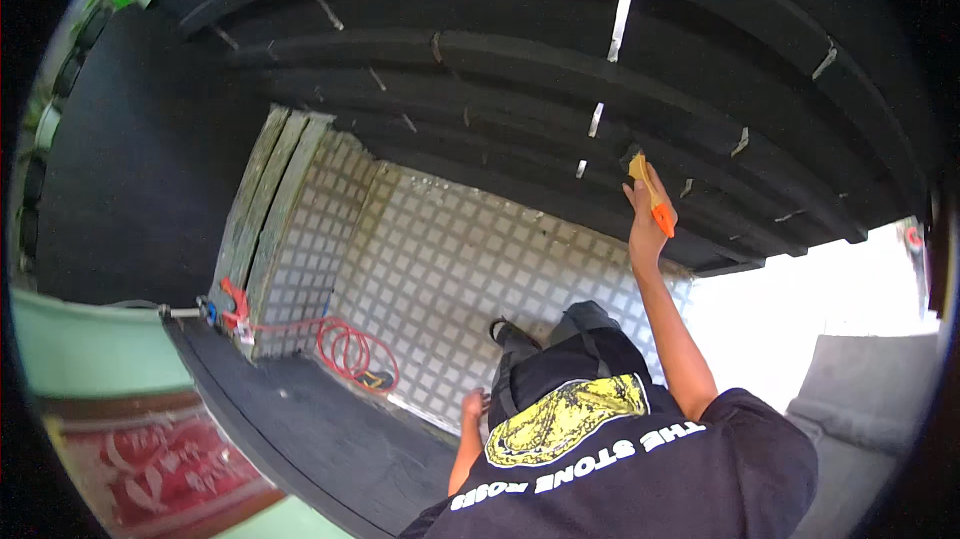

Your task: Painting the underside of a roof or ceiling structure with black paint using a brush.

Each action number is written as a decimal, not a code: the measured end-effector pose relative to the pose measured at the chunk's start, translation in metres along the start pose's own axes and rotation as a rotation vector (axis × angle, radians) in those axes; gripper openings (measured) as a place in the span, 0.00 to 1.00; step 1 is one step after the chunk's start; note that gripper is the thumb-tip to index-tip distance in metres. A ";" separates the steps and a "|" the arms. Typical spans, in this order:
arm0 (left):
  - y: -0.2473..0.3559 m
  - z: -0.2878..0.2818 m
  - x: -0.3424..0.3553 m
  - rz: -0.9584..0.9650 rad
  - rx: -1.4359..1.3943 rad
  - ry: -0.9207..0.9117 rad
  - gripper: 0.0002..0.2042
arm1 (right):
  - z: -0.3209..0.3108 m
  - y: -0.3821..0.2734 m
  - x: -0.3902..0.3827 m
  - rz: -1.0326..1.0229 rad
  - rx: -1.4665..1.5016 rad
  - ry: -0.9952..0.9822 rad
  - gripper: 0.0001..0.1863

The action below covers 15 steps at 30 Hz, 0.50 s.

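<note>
In my right hand is a paintbrush with a pale yellow ferrule and an orange handle end. Its dark bristles are raised against a black ribbed surface, close to a small light gap in it. My right arm stretches up and forward. Down beside my legs hangs my left hand; its fingers are partly hidden, and no tool shows in it.
A tiled grey floor lies below. Weathered boards stand at the left. Near them are a red clamp-like tool and a coiled red cord on the floor. A black ledge runs along the lower left.
</note>
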<state>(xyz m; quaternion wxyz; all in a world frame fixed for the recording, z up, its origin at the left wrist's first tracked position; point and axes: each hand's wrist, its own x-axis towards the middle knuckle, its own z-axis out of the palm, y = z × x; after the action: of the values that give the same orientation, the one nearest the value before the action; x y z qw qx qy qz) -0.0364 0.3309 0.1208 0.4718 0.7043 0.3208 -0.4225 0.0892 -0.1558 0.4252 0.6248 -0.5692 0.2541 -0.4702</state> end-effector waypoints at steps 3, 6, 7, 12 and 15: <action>0.045 -0.073 0.038 0.062 -0.044 -0.003 0.21 | 0.024 0.013 0.010 -0.249 -0.287 0.151 0.19; 0.107 -0.118 0.053 0.073 0.053 0.005 0.23 | 0.050 0.026 0.015 -0.418 -0.586 0.294 0.18; 0.124 -0.125 0.058 0.087 0.051 0.027 0.22 | 0.059 0.032 0.020 -0.472 -0.643 0.349 0.18; 0.178 -0.137 0.077 0.112 0.125 0.020 0.21 | 0.124 0.059 0.028 -0.477 -0.600 0.332 0.17; 0.204 -0.127 0.084 0.199 0.247 -0.032 0.16 | 0.171 0.080 0.027 -0.532 -0.527 0.184 0.18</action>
<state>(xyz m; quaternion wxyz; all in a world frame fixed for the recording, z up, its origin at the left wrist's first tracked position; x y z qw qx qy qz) 0.2109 0.3826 0.1508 0.4264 0.7784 0.1874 -0.4209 0.2702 -0.1061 0.3932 0.2879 -0.7116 0.2644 -0.5838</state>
